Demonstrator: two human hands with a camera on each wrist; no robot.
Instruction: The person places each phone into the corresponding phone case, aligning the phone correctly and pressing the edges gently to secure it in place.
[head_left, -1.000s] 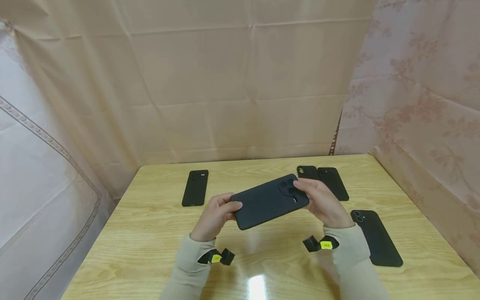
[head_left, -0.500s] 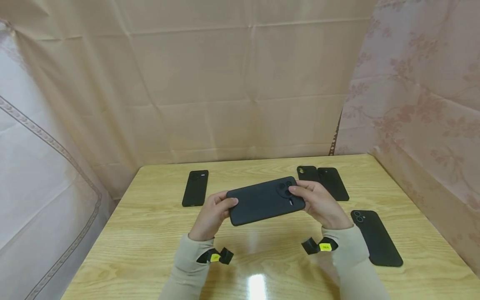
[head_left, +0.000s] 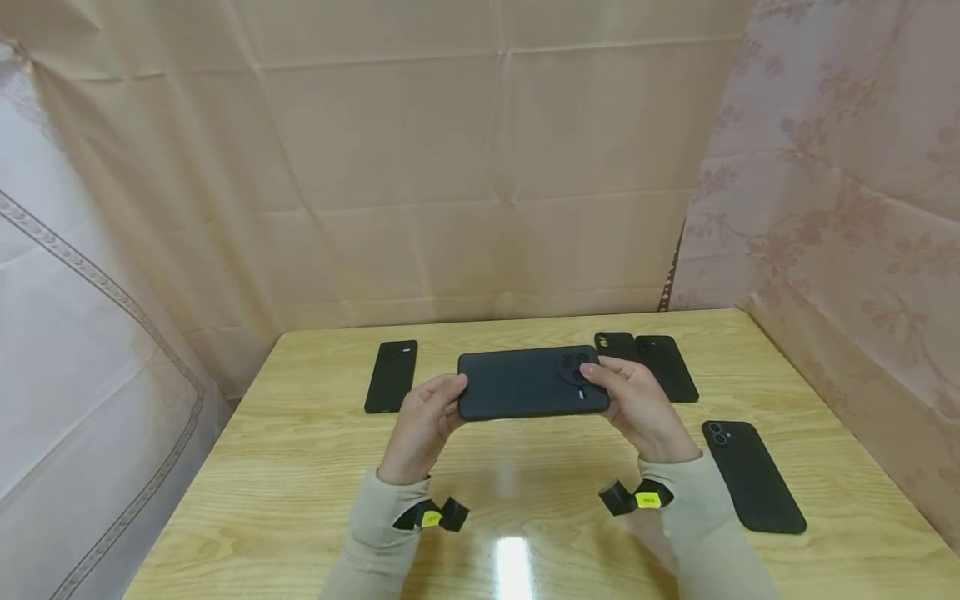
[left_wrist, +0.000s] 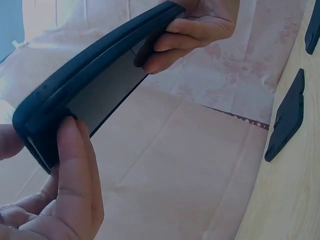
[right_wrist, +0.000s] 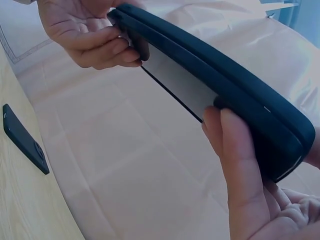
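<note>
A smartphone in a black case point(head_left: 517, 383) is held level above the table, its back with the round camera ring facing up. My left hand point(head_left: 423, 429) grips its left end, thumb on top and fingers underneath. At the camera end my right hand point(head_left: 647, 412) pinches it, thumb beside the lenses. From below, the left wrist view shows the phone's glossy screen point(left_wrist: 107, 95) and a seam running along the side between two dark layers. The right wrist view shows the same seam on the phone's dark edge point(right_wrist: 200, 57), with fingertips point(right_wrist: 232, 125) curled against the screen.
On the wooden table point(head_left: 300, 483), a black phone point(head_left: 391, 379) lies at the back left. A black phone case point(head_left: 615, 343) and another dark phone-shaped item point(head_left: 666, 368) lie side by side at the back right. Another black phone point(head_left: 756, 479) lies near the right forearm. Curtains hang behind.
Both hands have turned the cased phone from a slant to nearly level, its left end rising. Its back now tilts farther from the camera. Other items have not moved.
</note>
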